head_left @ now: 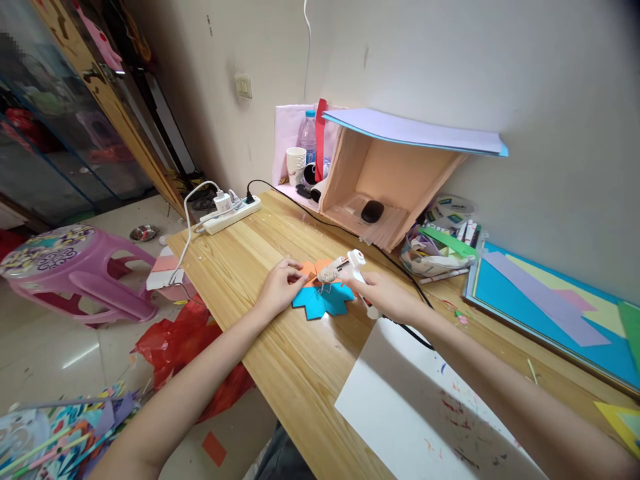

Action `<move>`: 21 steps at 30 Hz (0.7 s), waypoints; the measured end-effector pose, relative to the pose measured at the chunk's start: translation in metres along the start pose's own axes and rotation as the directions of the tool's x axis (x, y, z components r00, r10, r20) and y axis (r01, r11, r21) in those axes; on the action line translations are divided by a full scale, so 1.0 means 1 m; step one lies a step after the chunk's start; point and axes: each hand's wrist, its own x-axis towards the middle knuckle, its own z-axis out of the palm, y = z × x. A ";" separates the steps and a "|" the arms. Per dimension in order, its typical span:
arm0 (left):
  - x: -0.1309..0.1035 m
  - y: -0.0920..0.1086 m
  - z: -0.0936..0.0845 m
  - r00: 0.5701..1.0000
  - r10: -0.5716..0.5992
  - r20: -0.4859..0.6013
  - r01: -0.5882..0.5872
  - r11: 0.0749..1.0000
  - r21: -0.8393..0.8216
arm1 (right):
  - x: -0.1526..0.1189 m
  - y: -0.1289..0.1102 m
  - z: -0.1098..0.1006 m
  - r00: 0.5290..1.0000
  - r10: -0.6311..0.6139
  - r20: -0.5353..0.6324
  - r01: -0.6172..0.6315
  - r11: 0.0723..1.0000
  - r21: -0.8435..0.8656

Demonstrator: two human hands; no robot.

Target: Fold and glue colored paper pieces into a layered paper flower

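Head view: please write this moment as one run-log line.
left hand: at orange paper | right hand: holds white glue gun | aim: toward left hand | blue paper: on wooden table

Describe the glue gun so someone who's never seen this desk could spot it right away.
On the wooden desk, find the orange and blue cut-out by the left hand. The glue gun is over it, held in the right hand. Unlike the flat white sheet nearby, it is a chunky, pistol-shaped white tool.
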 end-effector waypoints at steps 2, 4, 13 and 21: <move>0.000 0.001 0.000 1.000 -0.004 0.004 0.004 1.000 0.006 | 0.000 0.002 -0.001 1.000 -0.006 -0.009 0.006 1.000 0.003; 0.000 0.002 0.000 1.000 -0.006 0.007 0.006 1.000 0.005 | 0.000 0.004 -0.002 0.999 -0.012 -0.030 0.012 1.000 0.003; 0.000 -0.001 0.001 0.999 0.010 0.047 -0.008 0.999 -0.032 | 0.000 0.015 0.000 1.000 0.004 -0.026 -0.003 0.998 0.059; 0.006 0.003 0.004 0.998 -0.066 0.023 0.064 0.996 0.055 | -0.002 0.025 0.001 1.000 -0.010 0.002 0.010 0.973 0.231</move>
